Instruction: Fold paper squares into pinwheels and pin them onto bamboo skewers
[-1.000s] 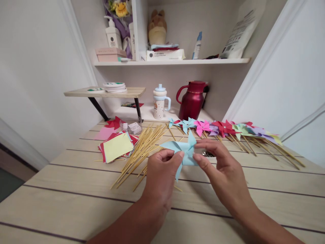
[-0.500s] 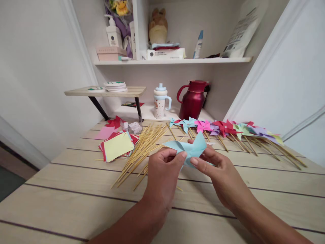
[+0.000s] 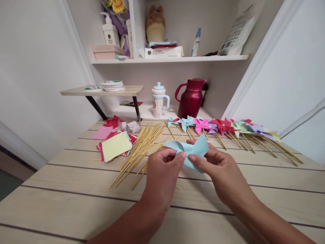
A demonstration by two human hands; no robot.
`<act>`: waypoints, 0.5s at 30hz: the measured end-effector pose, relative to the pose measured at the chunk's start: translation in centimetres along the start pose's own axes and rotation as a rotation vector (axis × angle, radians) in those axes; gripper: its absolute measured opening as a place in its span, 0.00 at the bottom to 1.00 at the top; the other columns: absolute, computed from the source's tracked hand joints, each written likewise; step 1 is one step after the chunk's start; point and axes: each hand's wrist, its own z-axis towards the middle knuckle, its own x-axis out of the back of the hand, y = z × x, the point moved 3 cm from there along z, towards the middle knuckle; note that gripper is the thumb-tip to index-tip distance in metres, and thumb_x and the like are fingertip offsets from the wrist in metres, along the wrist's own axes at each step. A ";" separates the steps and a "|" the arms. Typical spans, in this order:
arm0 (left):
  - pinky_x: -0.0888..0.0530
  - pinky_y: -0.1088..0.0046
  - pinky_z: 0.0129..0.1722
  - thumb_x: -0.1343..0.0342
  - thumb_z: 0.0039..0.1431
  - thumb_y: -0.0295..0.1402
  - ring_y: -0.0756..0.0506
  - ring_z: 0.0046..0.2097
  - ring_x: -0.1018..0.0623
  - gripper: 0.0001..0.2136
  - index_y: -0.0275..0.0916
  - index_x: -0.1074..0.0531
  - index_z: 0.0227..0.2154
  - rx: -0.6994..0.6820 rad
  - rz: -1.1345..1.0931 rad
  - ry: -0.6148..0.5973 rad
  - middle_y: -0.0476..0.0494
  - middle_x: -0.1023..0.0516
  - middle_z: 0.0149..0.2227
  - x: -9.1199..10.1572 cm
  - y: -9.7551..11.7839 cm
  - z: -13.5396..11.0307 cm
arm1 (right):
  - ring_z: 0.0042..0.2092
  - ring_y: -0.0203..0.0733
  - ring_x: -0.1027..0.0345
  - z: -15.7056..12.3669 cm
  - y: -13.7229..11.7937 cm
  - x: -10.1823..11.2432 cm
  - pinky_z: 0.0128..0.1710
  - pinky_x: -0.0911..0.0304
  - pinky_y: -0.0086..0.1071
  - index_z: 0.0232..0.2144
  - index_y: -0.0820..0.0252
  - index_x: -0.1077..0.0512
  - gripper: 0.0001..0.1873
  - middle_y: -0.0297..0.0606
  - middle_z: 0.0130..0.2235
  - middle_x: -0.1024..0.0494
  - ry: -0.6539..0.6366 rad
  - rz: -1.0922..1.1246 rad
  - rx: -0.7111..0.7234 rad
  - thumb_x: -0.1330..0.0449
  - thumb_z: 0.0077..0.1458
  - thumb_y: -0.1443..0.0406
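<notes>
A light blue paper pinwheel (image 3: 191,149), its corners curled inward, is held above the table between both my hands. My left hand (image 3: 166,167) pinches its left side, the thumb pressing near the centre. On the other side, my right hand (image 3: 215,164) grips the paper with its thumb at the front and fingers behind. The hands hide parts of the paper and whatever lies behind it. Just left of my left hand is a loose bundle of thin wooden sticks (image 3: 142,149). Beyond my right hand lies a row of finished pinwheels on sticks, among them a red pinwheel (image 3: 223,126).
Coloured paper squares (image 3: 117,146) are stacked at the left, near small clear boxes (image 3: 132,126). Behind stand a cup (image 3: 157,103) with a handle and a red jug (image 3: 191,100). A raised wooden stand (image 3: 83,90) carries rolls of tape (image 3: 113,86).
My right thumb has shifted slightly left towards the pinwheel's centre, and a lower right part of the paper now shows folded differently. The view has moved a little. Both hands keep their hold.
</notes>
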 end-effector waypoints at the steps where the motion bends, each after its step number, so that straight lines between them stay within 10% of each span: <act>1: 0.37 0.75 0.29 0.37 0.50 0.34 0.51 0.28 0.34 0.08 0.36 0.27 0.21 0.006 -0.006 -0.003 0.50 0.30 0.24 0.0 0.0 0.0 | 0.56 0.56 0.31 0.0 -0.1 0.0 0.54 0.37 0.47 0.35 0.46 0.18 0.09 0.35 0.54 0.23 -0.001 -0.010 0.010 0.32 0.51 0.54; 15: 0.34 0.74 0.37 0.40 0.56 0.37 0.49 0.34 0.29 0.09 0.38 0.26 0.25 0.038 -0.158 -0.190 0.50 0.27 0.28 -0.4 -0.3 -0.5 | 0.47 0.50 0.26 -0.2 -0.1 0.2 0.51 0.35 0.44 0.36 0.49 0.20 0.09 0.35 0.42 0.17 -0.003 -0.016 -0.012 0.34 0.53 0.55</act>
